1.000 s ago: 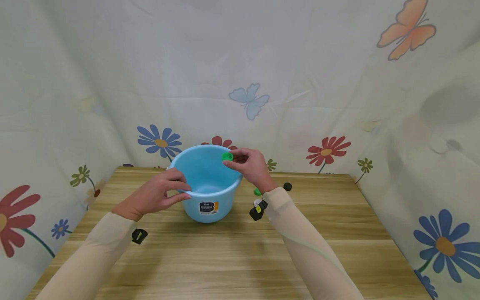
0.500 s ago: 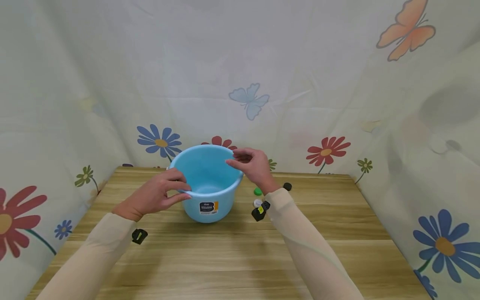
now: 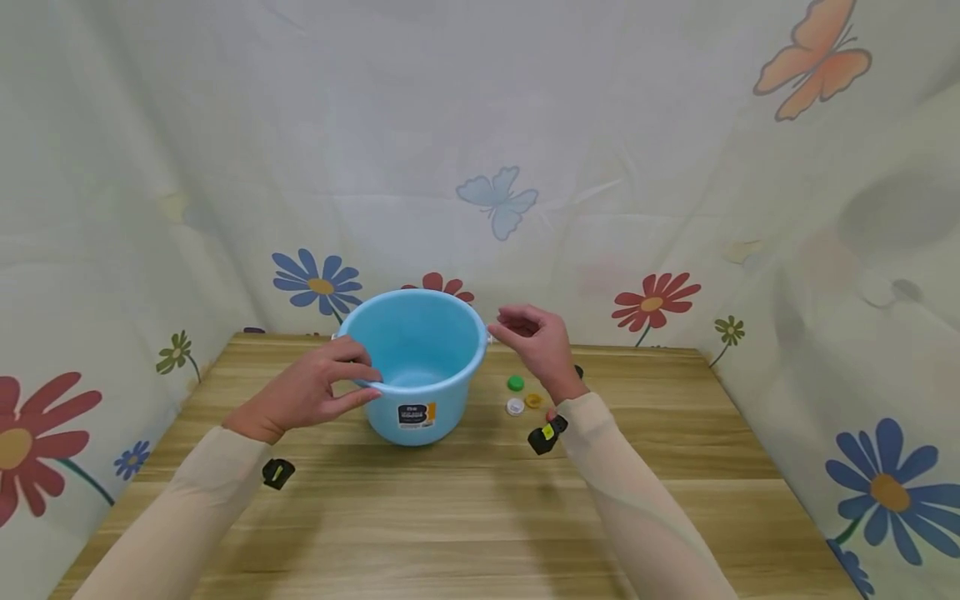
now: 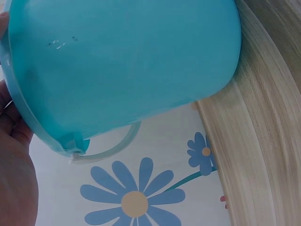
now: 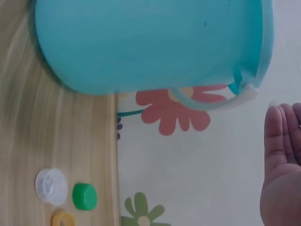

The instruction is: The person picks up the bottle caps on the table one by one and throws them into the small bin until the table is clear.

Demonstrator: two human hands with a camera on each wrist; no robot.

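I'm seeing the left hand (image 3: pixel 318 387) gripping the blue bucket (image 3: pixel 453 404) at about seven o'clock, thumb and fingers clamping on its rim. The bucket is standing upright on the wooden table (image 3: pixel 420 533). Toward its three o'clock, I'm finding a white cap (image 3: pixel 515 407), a yellow cap (image 3: pixel 534 402) and a green cap (image 3: pixel 516 382) lying near one another. Just outside the rim, also at three, the right hand (image 3: pixel 543 342) is hovering, its thumb standing apart from its loosely bent fingers. A dark piece (image 3: pixel 579 372) is showing partly behind that wrist, toward two. At twelve, a flowered curtain (image 3: pixel 637 167) is hanging.
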